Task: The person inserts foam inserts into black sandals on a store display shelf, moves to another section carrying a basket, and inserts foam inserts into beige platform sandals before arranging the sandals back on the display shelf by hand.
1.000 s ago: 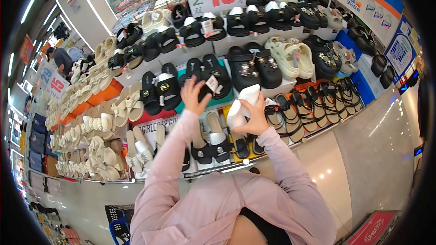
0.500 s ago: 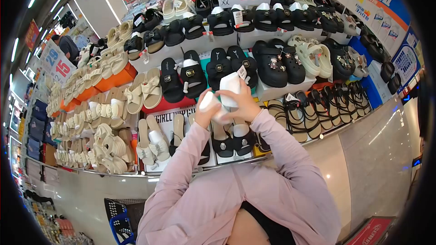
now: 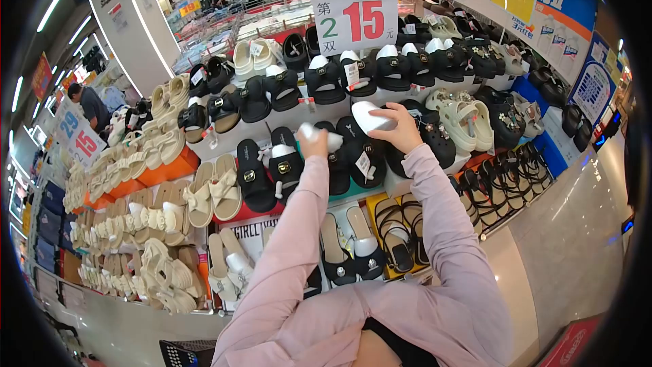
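**Left Hand (image 3: 314, 144) and Right Hand (image 3: 402, 129) Are Holding White Shoe Inserts**

At the far left, a person in dark clothing (image 3: 95, 107) is standing behind a small price sign (image 3: 73, 129) that is showing 29 and 15. Rows of cream sandals (image 3: 153, 197) are occupying the left section of the display. To their right, a pair of black slides with gold buckles (image 3: 257, 177) is resting on a red surface.

The left hand is gripping the left white shoe insert (image 3: 333, 141), which is projecting on both sides of the hand; blur is obscuring the exact finger positions. A large price sign (image 3: 353, 20) is standing behind the middle rows. A pair of tagged black slides (image 3: 350, 144) is lying beneath and between the hands.

The right hand, positioned apart from the left, is clamping the right white shoe insert (image 3: 371, 117) between thumb and fingers. The insert is extending leftward above the tagged slides.

Farther right, black clogs (image 3: 438, 143) are sitting partly behind the right hand and sleeve, and cream clogs (image 3: 466, 122) are sitting beside them. Black strappy sandals (image 3: 509, 175) are occupying the lower right row.
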Available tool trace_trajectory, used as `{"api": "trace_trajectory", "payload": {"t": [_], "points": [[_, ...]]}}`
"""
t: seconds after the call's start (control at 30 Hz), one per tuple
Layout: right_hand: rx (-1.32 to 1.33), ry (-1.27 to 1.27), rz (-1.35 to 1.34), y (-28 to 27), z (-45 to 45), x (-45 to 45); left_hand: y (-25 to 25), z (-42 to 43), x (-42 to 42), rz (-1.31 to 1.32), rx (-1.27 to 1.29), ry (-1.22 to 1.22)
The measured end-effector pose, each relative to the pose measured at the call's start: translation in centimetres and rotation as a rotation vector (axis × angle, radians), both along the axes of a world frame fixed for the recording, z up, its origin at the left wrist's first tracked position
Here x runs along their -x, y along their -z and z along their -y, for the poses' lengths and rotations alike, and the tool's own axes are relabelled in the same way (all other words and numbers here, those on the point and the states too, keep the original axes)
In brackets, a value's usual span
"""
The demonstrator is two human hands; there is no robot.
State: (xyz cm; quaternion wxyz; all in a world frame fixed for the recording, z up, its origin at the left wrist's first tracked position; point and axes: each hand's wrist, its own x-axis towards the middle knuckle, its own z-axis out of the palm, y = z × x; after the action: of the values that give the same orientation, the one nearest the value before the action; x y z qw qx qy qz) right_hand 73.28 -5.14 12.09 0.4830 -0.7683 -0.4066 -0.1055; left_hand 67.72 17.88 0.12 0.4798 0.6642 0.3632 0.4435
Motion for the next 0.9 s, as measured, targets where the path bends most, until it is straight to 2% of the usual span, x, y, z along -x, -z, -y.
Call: {"api": "trace_trajectory", "payload": {"t": [0.03, 0.07, 0.1, 0.17, 0.27, 0.3, 0.37, 0.43, 0.53, 0.57, 0.63, 0.7, 0.73, 0.77, 0.83, 0.9], "points": [[0.055, 0.035, -0.006, 0.8, -0.3, -1.1, 0.6, 0.4, 0.1, 0.01, 0.155, -0.11], [0.07, 0.081, -0.02, 2.2, -0.9, -2.2, 1.3, 0.9, 0.0, -0.038, 0.048, -0.072], [0.093, 0.075, -0.034, 3.2, -1.3, -3.0, 0.7, 2.5, 0.3, -0.14, -0.159, -0.173], [0.108, 0.058, -0.074, 4.8, -2.0, -4.1, 0.7, 2.9, 0.4, -0.256, -0.294, -0.202], [0.062, 0.114, -0.082, 4.5, -3.0, -4.5, 0.4, 3.3, 1.0, -0.158, -0.37, -0.146], [0.078, 0.136, 0.032, 4.4, -3.2, -5.2, 0.4, 3.2, 1.1, -0.177, -0.361, -0.143], [-0.005, 0.078, -0.069, 3.7, -3.8, -6.6, 0.8, 3.1, 1.1, -0.158, -0.279, -0.133], [0.049, -0.011, 0.083, 2.0, -4.1, -7.1, 0.8, 3.0, 1.2, -0.168, -0.235, -0.114], [0.358, -0.208, 0.142, 0.0, -4.9, -7.8, 0.3, 3.2, 1.5, -0.146, -0.239, -0.092], [0.524, -0.256, 0.073, -0.5, -5.2, -7.9, 0.0, 3.4, 1.6, -0.161, -0.232, -0.082], [0.396, -0.506, -0.018, 1.5, -7.1, -9.4, 0.2, 3.3, 1.5, -0.12, -0.268, -0.105], [0.342, -0.562, -0.078, 3.3, -8.9, -9.1, -0.1, 3.4, 1.6, -0.133, -0.212, -0.079], [0.412, -0.416, 0.016, 4.2, -9.4, -9.0, 0.0, 3.4, 1.7, -0.132, -0.207, -0.077], [0.413, -0.417, 0.012, 5.0, -9.8, -8.8, 0.0, 3.4, 1.7, -0.128, -0.203, -0.079], [0.364, -0.148, -0.072, 7.3, -10.6, -9.1, 0.0, 3.4, 1.7, -0.116, -0.209, -0.078], [0.345, -0.129, -0.078, 8.2, -10.1, -9.9, 0.2, 3.4, 1.8, -0.102, -0.22, -0.07]]}}
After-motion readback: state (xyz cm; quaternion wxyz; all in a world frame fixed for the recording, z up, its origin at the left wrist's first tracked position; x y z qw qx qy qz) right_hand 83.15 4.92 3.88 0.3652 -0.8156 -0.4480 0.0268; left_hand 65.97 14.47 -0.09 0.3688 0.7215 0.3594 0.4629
